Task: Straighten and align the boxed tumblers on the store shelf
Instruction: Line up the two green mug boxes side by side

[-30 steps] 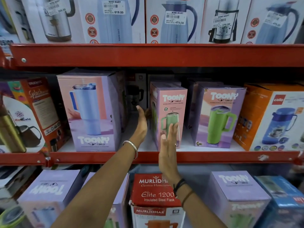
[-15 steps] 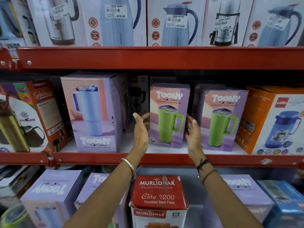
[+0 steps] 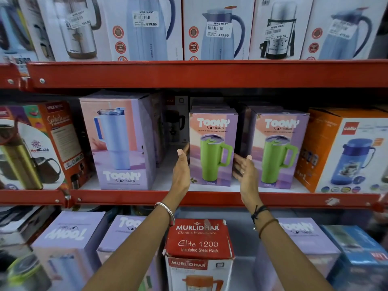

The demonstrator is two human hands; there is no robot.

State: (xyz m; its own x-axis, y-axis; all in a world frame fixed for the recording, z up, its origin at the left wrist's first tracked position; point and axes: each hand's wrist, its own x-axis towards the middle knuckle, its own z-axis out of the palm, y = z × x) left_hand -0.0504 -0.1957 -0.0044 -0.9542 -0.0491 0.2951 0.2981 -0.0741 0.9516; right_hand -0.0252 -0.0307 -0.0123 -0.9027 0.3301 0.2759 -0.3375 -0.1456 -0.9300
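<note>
A pink-purple Toony box with a green tumbler (image 3: 213,131) stands upright, facing front, in the middle of the red shelf (image 3: 210,197). A matching green-tumbler box (image 3: 280,133) stands just to its right, a narrow gap between them. A larger Toony box with a blue tumbler (image 3: 117,143) stands further left, turned slightly. My left hand (image 3: 181,171) lies flat along the middle box's left side, fingers straight. My right hand (image 3: 244,173) hovers at its right edge with fingers spread; I cannot tell whether it touches. More boxes stand behind both green ones.
An orange Cello flask box (image 3: 344,152) borders the right green box. A Splash flask box (image 3: 42,143) stands at the left. A gap with a dark mug box behind (image 3: 175,122) separates the blue and green boxes. Jug boxes fill the shelf above; Toony and Murlidhar boxes (image 3: 198,240) below.
A second ago the middle box stood turned with its narrow side forward and my right palm on its front; it now faces front, squared with its neighbour, and my hands flank it.
</note>
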